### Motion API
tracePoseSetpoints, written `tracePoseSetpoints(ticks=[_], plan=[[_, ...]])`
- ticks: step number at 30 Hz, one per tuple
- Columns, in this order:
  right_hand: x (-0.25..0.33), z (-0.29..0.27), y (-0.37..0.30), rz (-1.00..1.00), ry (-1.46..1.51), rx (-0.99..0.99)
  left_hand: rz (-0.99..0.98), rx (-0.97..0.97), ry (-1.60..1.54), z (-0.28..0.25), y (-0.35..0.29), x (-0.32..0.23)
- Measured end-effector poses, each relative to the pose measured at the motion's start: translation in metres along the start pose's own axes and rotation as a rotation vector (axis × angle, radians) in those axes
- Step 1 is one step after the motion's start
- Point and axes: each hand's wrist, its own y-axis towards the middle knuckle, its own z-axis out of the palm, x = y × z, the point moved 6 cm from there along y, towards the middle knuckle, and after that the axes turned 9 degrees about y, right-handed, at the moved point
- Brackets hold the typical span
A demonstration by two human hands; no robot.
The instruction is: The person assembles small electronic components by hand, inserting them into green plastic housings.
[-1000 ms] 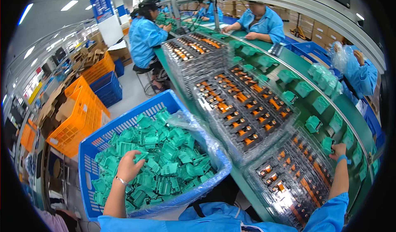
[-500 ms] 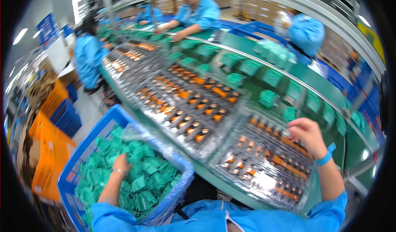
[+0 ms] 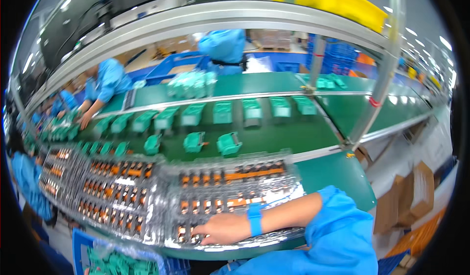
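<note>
My right hand (image 3: pixel 224 228) reaches down over the near row of a clear plastic tray (image 3: pixel 166 196), palm down. Its fingers are drawn together at a small black-and-copper part (image 3: pixel 181 234) or the one beside it; the fingertips are partly hidden. Rows of similar small parts with orange sections sit in the tray's pockets. At the lower left is a blue crate (image 3: pixel 77 250) holding many loose green plastic housings (image 3: pixel 122 264). I do not see my left hand.
Two rows of green housings (image 3: pixel 223 112) stand on the green conveyor (image 3: pixel 289 135) beyond the trays. More part-filled trays (image 3: pixel 115 192) lie to the left. A metal post (image 3: pixel 374 99) rises at the right. Co-workers in blue (image 3: pixel 107 79) are at the far left and across the belt.
My view has swung to the right. My right hand has come from above the tray's far side down to its near row. My left hand, earlier among the green housings, has left view.
</note>
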Motion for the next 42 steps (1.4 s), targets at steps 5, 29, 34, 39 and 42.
tracePoseSetpoints(ticks=[5,29,34,39,42], plan=[[0.008,0.003,0.008,-0.195,0.077,-0.143,0.081,0.058,-0.153,0.020,-0.002,-0.144],[-0.067,-0.088,-0.024,-0.080,1.293,-0.649,-0.485,1.120,-1.280,0.199,-0.067,-0.273],[-0.033,-0.109,-0.056,-0.364,0.594,-1.057,-0.198,0.908,-1.150,0.197,-0.058,-0.274],[-0.018,-0.090,-0.056,-0.336,0.750,-0.817,-0.160,0.907,-1.127,0.209,-0.060,-0.270],[-0.003,-0.085,-0.053,-0.326,0.414,-0.800,-0.150,0.927,-1.105,0.205,-0.063,-0.272]])
